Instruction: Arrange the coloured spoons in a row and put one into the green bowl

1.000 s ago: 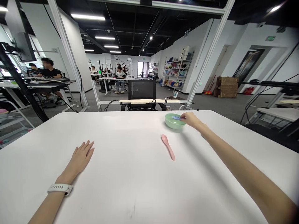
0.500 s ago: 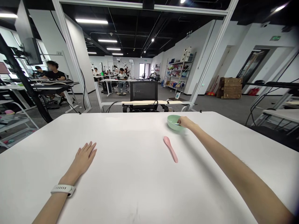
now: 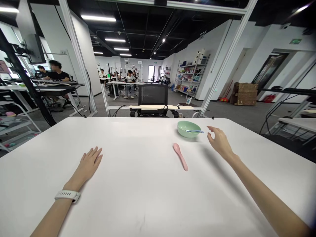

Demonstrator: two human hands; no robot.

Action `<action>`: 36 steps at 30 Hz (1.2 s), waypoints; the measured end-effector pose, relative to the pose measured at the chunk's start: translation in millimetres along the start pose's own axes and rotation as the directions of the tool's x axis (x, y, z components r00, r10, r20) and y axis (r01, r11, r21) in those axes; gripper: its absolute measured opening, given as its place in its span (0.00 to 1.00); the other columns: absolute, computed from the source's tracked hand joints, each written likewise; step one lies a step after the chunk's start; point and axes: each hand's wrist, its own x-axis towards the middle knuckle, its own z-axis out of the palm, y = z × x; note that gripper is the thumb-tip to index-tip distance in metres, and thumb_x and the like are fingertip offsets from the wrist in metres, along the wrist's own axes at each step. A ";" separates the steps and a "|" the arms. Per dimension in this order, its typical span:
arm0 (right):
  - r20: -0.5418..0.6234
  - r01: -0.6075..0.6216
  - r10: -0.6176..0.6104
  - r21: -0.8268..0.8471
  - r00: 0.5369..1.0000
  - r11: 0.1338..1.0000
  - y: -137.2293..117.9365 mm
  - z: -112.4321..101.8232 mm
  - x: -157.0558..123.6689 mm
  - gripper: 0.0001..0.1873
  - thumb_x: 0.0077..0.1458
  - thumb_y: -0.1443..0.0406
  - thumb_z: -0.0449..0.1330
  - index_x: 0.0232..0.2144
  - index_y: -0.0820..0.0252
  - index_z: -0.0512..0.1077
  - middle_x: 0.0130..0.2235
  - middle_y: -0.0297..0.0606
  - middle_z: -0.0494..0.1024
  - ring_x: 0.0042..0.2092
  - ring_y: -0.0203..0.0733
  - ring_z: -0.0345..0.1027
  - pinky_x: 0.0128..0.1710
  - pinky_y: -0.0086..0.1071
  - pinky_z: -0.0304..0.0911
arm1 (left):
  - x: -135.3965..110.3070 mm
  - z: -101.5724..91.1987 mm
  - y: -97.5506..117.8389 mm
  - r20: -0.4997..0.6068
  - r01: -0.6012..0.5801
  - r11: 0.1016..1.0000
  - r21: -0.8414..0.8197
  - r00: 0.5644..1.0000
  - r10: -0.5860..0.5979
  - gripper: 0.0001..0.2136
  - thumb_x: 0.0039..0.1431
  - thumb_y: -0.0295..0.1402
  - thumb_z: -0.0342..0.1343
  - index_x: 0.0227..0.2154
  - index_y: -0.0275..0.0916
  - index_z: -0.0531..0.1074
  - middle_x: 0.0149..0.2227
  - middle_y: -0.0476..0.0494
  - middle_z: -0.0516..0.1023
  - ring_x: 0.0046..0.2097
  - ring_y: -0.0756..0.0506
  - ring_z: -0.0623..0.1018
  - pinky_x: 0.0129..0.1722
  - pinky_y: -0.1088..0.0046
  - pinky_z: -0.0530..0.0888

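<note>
A green bowl (image 3: 185, 132) stands near the far edge of the white table (image 3: 138, 184). Inside it lies a blue spoon (image 3: 197, 131), its handle sticking out over the right rim. My right hand (image 3: 219, 141) hovers just right of the bowl, thumb and fingers apart, holding nothing. Closer to me than the bowl, a pink spoon (image 3: 180, 156) lies on the tabletop with its scoop pointing away. On the left side of the table, my left hand (image 3: 89, 164) rests flat, palm down, with fingers stretched out. That wrist wears a white band (image 3: 67, 195).
Metal frame posts (image 3: 217, 69) rise behind the table, joined by a low crossbar. Beyond stands a black office chair (image 3: 153, 95). A wheeled cart (image 3: 17, 128) is at the left, and people sit at desks farther back.
My right hand has let go of the blue spoon, which now rests in the bowl, and moved back to the right with its fingers opened. My left hand stays in place.
</note>
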 end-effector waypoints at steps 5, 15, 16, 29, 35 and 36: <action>0.183 -0.102 0.098 0.012 0.978 0.995 26.6 2.5 -66.5 0.31 0.67 0.53 0.50 0.63 0.63 0.74 0.59 0.58 0.81 0.63 0.65 0.74 0.65 0.59 0.67 | -0.4 -2.9 1.3 0.027 0.010 1.000 -0.003 1.000 -0.010 0.34 0.73 0.47 0.34 0.72 0.37 0.66 0.77 0.33 0.63 0.78 0.33 0.61 0.76 0.42 0.59; 0.426 -0.176 0.098 0.149 0.899 0.973 30.9 8.6 -85.8 0.30 0.68 0.47 0.53 0.58 0.59 0.81 0.67 0.51 0.77 0.73 0.60 0.63 0.74 0.52 0.60 | 0.0 -7.3 3.0 0.048 0.020 1.000 0.003 0.999 -0.020 0.34 0.73 0.47 0.33 0.72 0.35 0.66 0.77 0.32 0.63 0.78 0.33 0.60 0.76 0.42 0.58; 0.421 -0.178 0.100 0.152 0.902 0.972 30.4 8.2 -85.6 0.30 0.68 0.47 0.54 0.57 0.59 0.81 0.67 0.51 0.77 0.73 0.60 0.64 0.73 0.52 0.60 | 0.1 -7.6 2.9 0.049 0.017 1.000 0.000 0.999 -0.017 0.34 0.73 0.47 0.33 0.72 0.35 0.66 0.77 0.32 0.62 0.78 0.32 0.60 0.76 0.41 0.58; 0.159 -0.075 0.065 0.059 0.985 0.995 22.4 0.7 -53.8 0.28 0.69 0.53 0.50 0.61 0.58 0.76 0.63 0.54 0.80 0.65 0.62 0.72 0.64 0.58 0.69 | 0.2 -8.2 3.5 0.041 0.009 1.000 0.009 0.999 -0.009 0.34 0.73 0.47 0.34 0.72 0.36 0.67 0.76 0.32 0.64 0.78 0.33 0.61 0.75 0.42 0.60; 0.326 0.088 -0.060 -0.073 0.944 0.993 -11.3 1.6 30.8 0.25 0.70 0.59 0.51 0.58 0.63 0.79 0.58 0.56 0.82 0.60 0.61 0.74 0.62 0.52 0.67 | 1.0 -6.8 2.5 0.065 0.025 1.000 0.006 0.998 -0.026 0.36 0.72 0.48 0.31 0.73 0.34 0.65 0.78 0.32 0.61 0.79 0.33 0.60 0.76 0.43 0.57; 0.388 0.093 -0.038 -0.122 0.921 0.988 -17.2 5.1 43.0 0.25 0.70 0.60 0.51 0.58 0.64 0.80 0.58 0.57 0.82 0.59 0.61 0.74 0.61 0.51 0.67 | 1.2 -6.2 2.1 0.059 0.021 1.000 0.006 0.998 -0.021 0.36 0.72 0.48 0.31 0.72 0.34 0.65 0.77 0.32 0.62 0.79 0.33 0.60 0.76 0.43 0.57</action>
